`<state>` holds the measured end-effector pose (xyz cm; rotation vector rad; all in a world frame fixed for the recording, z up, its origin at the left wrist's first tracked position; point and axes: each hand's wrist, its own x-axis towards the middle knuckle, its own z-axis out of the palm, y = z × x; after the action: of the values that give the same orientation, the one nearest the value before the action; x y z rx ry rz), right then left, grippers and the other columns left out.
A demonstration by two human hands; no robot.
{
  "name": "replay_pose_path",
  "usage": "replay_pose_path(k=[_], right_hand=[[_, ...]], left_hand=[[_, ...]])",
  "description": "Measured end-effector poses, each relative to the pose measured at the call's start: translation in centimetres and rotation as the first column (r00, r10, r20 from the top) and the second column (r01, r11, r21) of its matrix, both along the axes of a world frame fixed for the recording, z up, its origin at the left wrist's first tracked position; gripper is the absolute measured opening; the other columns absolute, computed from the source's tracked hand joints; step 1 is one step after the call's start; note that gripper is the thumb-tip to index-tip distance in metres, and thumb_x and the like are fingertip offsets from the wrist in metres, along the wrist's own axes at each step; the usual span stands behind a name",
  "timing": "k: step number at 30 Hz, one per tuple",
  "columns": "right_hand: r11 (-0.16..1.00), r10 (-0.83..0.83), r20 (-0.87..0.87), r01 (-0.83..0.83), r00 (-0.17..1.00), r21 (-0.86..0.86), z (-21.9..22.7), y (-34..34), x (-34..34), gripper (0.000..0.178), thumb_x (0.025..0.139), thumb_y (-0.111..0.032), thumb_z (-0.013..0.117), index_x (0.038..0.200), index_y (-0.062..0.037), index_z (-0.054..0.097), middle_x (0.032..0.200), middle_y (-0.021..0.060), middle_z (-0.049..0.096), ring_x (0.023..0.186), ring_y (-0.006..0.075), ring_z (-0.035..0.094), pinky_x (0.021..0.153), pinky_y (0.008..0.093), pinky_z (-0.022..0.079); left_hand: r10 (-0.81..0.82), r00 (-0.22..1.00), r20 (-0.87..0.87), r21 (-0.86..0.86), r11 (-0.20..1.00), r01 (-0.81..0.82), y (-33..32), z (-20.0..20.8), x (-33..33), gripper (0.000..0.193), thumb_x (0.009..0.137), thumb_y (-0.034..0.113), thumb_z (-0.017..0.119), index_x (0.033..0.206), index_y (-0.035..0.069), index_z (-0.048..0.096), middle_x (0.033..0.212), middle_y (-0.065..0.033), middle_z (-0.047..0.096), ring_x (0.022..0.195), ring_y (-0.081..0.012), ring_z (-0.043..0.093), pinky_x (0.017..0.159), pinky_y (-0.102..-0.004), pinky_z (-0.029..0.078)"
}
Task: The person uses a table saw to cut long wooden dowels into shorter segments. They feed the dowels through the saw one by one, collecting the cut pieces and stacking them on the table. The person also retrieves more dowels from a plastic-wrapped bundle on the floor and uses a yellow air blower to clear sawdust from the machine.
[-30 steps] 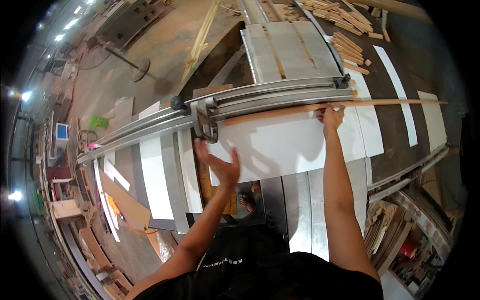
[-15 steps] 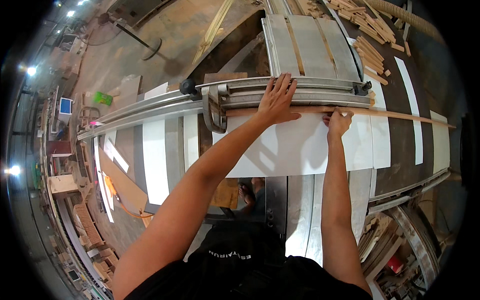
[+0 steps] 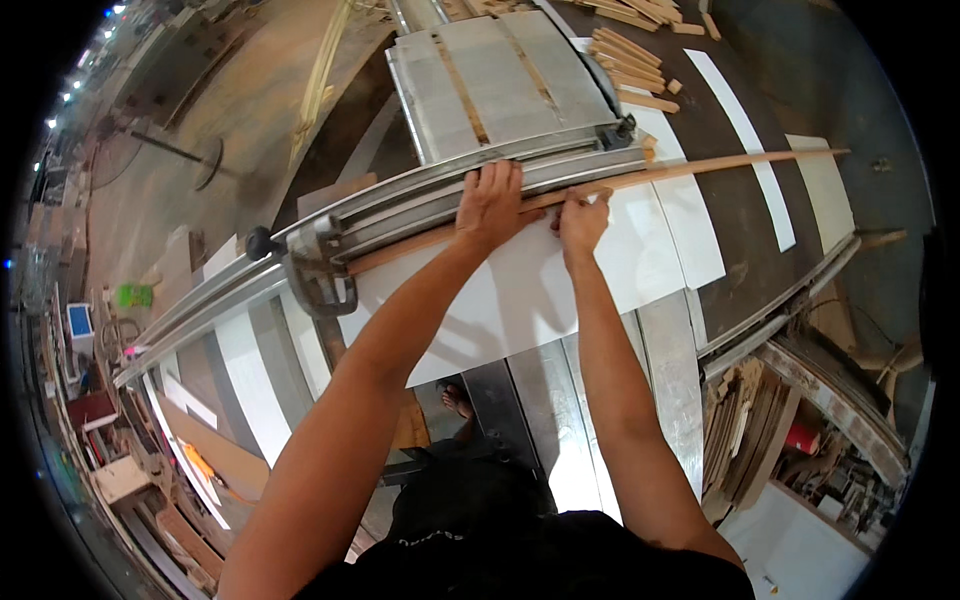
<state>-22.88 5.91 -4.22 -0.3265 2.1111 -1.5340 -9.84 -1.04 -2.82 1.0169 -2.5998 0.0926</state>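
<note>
Left hand (image 3: 488, 212) laid over fence (image 3: 390, 215), thumb by strip (image 3: 690, 168); cannot tell whether its grip is clamped. Right hand (image 3: 583, 222): grip pinching strip. Strip lies along fence, over white panel (image 3: 620, 245).

Metal rail (image 3: 400, 216) barring far side, white panel (image 3: 500, 310) clear between forearms (image 3: 395, 330)

Your black shirt (image 3: 610, 550) carries a short line of white lettering (image 3: 432, 539) toward six o'clock. You cannot read it at this slant.
</note>
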Motion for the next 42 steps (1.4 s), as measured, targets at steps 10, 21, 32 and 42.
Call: replay_pose_path(k=[10, 21, 32, 42], right_hand=[[0.996, -0.008, -0.059, 0.013, 0.998, 0.086, 0.8, 0.8, -1.0, 0.079, 0.093, -0.016, 0.06, 0.152, 0.0155, 0.019, 0.077, 0.0227, 0.071, 0.058, 0.0318, 0.068, 0.054, 0.0402, 0.055], [0.997, -0.013, -0.125, 0.023, 0.992, 0.076, -1.8, 0.7, -1.8, 0.082, 0.093, -0.02, 0.065, 0.152, 0.0149, 0.02, 0.086, 0.0269, 0.072, 0.079, 0.0404, 0.072, 0.074, 0.0424, 0.057], [0.966, 0.185, -0.507, -0.061, 0.842, 0.251, -3.5, 6.9, -17.6, 0.032, 0.087, -0.018, 0.071, 0.117, -0.0061, 0.071, 0.097, 0.0171, 0.071, 0.088, 0.0333, 0.07, 0.079, 0.0436, 0.055], [0.618, 0.785, -0.589, -0.326, 0.194, 0.716, 2.5, 6.6, -38.2, 0.041, 0.091, -0.027, 0.072, 0.126, -0.0065, 0.067, 0.124, 0.0162, 0.066, 0.117, 0.0349, 0.063, 0.1, 0.0428, 0.051]], left_hand=[[0.059, 0.998, -0.032, 0.009, 0.998, -0.059, 1.2, 1.3, -2.7, 0.081, 0.067, 0.061, 0.082, 0.119, 0.003, 0.061, 0.111, -0.0085, 0.057, 0.104, -0.0255, 0.053, 0.086, -0.0411, 0.039], [0.028, 0.996, -0.079, -0.003, 1.0, -0.029, 0.9, 0.4, -3.1, 0.083, 0.066, 0.059, 0.083, 0.121, 0.002, 0.061, 0.109, -0.0081, 0.058, 0.102, -0.0247, 0.054, 0.088, -0.0394, 0.039], [0.043, 0.999, -0.029, 0.0, 0.999, -0.043, 0.7, 0.1, -3.2, 0.087, 0.069, 0.065, 0.079, 0.124, 0.0, 0.058, 0.112, -0.011, 0.057, 0.107, -0.0284, 0.054, 0.095, -0.041, 0.041], [0.075, 0.997, -0.008, 0.022, 0.997, -0.075, 0.8, 0.3, -3.4, 0.089, 0.069, 0.065, 0.079, 0.126, 0.001, 0.056, 0.115, -0.0113, 0.055, 0.11, -0.0287, 0.052, 0.098, -0.0419, 0.039]])
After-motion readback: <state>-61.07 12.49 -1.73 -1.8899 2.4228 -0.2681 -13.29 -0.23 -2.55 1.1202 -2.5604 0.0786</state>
